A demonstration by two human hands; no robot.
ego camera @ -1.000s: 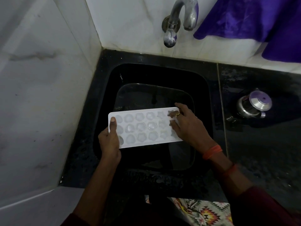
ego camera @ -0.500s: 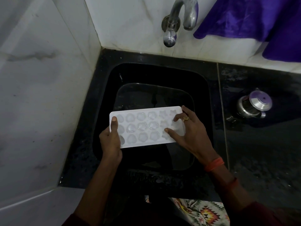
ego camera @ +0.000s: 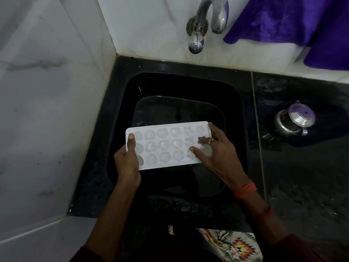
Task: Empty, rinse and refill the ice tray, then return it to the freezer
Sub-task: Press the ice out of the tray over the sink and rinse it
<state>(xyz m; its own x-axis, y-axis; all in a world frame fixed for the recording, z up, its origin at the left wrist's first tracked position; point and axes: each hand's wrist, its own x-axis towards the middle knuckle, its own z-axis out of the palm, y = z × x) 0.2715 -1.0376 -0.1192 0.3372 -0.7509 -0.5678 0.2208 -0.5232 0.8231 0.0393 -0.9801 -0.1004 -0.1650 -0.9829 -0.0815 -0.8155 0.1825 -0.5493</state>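
- the white ice tray is held cells-up and roughly level over the black sink, below the tap and not touching the basin.
- the left hand grips the tray's left short end: the thumb lies on top near the rim, and the fingers go under the tray, out of sight.
- the right hand lies spread on top of the right end. its thumb is stretched across the near cells, one finger reaches the far corner, and a ringed finger is bent down onto a star-shaped cell. it presses on the tray rather than wrapping round it.
- the cells show round and star shapes. whether they hold ice or water i cannot tell.
- on the dark desk to the right stands a steel pot with a lid, well apart from the sink.
- a purple cloth hangs on the wall beside the tap.
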